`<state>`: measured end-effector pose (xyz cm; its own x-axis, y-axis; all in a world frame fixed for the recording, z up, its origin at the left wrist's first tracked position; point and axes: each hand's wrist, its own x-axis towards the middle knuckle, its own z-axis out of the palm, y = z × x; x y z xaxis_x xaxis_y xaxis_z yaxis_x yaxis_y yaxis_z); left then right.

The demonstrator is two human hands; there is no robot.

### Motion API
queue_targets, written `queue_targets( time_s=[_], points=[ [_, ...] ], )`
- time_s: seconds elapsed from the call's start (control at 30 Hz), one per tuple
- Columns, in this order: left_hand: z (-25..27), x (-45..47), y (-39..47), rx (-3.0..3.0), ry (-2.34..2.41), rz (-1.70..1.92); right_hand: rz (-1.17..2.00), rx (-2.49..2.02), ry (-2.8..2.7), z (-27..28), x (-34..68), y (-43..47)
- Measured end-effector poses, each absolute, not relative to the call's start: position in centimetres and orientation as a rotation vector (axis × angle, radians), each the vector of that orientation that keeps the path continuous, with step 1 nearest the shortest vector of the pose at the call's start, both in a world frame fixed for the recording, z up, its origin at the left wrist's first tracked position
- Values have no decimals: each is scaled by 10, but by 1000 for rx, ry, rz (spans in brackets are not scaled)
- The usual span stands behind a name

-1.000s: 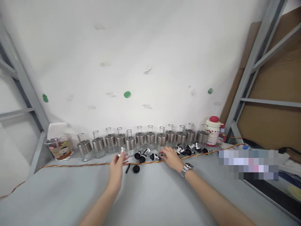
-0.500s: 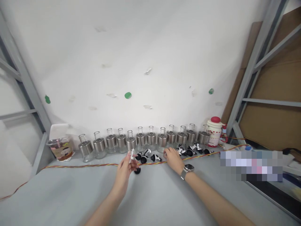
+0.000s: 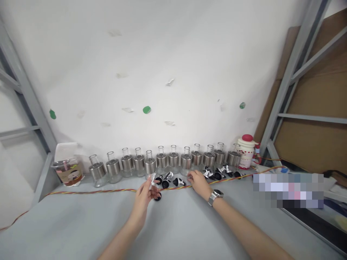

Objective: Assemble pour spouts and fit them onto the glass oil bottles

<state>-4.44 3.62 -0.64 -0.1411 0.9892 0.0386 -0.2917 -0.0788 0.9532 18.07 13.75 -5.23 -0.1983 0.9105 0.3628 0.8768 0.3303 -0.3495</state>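
My left hand (image 3: 146, 191) is closed on a silver pourer spout (image 3: 153, 178), its fingers pinched round it above the table. Just beside those fingers, a round black piece (image 3: 157, 197) lies on the table, partly covered. My right hand (image 3: 199, 182), with a watch on the wrist, rests low at the table with its fingers curled; whatever they hold, if anything, is hidden. In front of it stands a glass bottle with a metal sleeve (image 3: 186, 159), without a top. Between my hands lie several black-and-silver pourer spouts (image 3: 178, 181).
Several more open-necked bottles (image 3: 112, 168) line the wall. More pourer spouts (image 3: 218, 174) lie right of my right hand. A twisted red-yellow cord (image 3: 108, 190) crosses the table. A plastic cup (image 3: 69, 172) stands at left, a red-topped white jar (image 3: 246, 153) at right. Metal frames flank both sides.
The view has shifted very slightly. My left hand still holds the pourer spout, and my right hand keeps nearly the same place with its fingers curled.
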Motion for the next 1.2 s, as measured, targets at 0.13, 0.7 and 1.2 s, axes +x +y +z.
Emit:
queue_targets(
  time_s=[0.13,0.7,1.2],
  points=[
    [-8,-44,37,970,1044,1479,74,-1573,-2061,-51,177,134],
    [-10,-27,25,1389,1084,1310,637,-1005,-1485,8,150,67],
    [-14,-7,16,923,834,1060,1638,-695,-882,-8,126,30]
  ],
)
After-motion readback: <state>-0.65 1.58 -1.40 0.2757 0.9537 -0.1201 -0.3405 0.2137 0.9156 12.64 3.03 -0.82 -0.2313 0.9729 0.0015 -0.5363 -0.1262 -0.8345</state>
